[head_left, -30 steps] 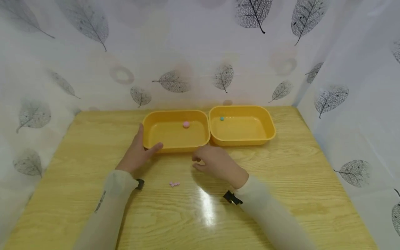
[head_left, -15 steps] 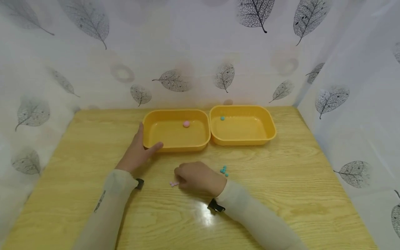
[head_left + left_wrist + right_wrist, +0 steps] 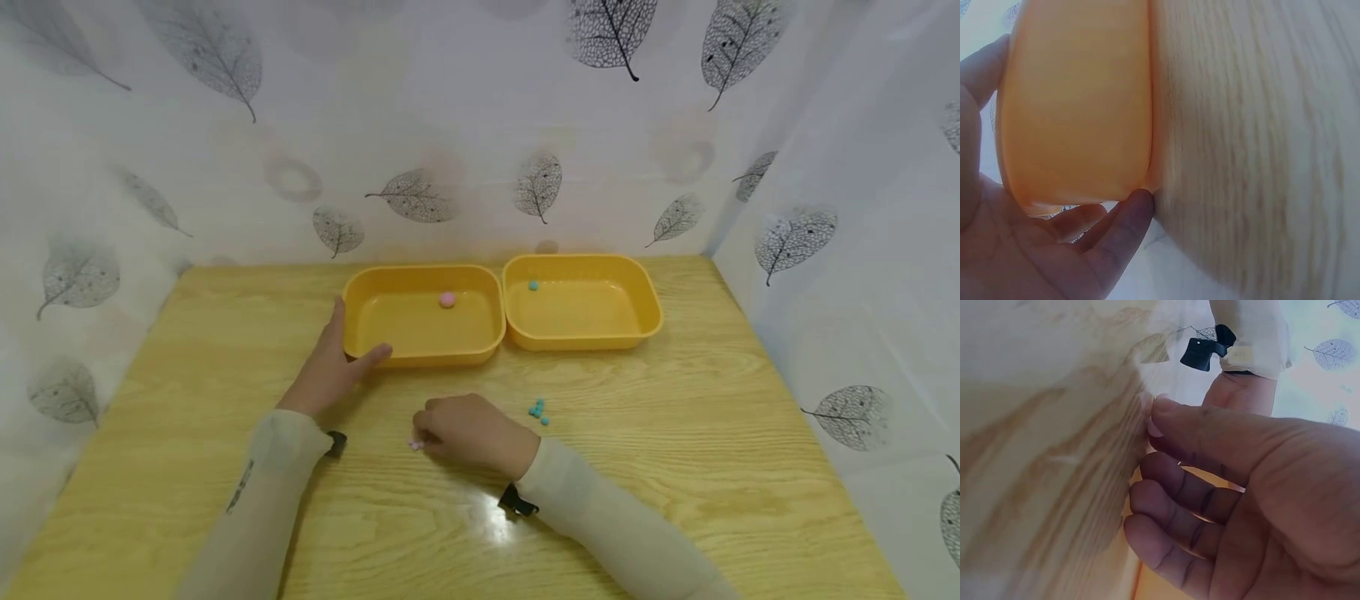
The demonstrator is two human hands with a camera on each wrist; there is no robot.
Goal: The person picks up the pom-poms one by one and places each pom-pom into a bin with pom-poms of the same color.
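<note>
My left hand holds the near left corner of a yellow plastic tray, thumb on its front side and fingers around its left end. In the left wrist view the fingers lie against the tray's end wall. My right hand is low over the wood table, at a small cluster of pink beads. Its thumb and forefinger pinch at a pink bead in the right wrist view, mostly hidden by the fingertips. The other fingers are curled. One larger pink piece lies in the tray.
A second yellow tray stands against the first one's right end, with a teal bead inside. Several teal beads lie on the table right of my right hand. A leaf-print curtain surrounds the table's back and sides.
My right hand has moved from the trays' front edge down and left to the pink beads, uncovering the teal beads. My left hand has stayed on the tray.
</note>
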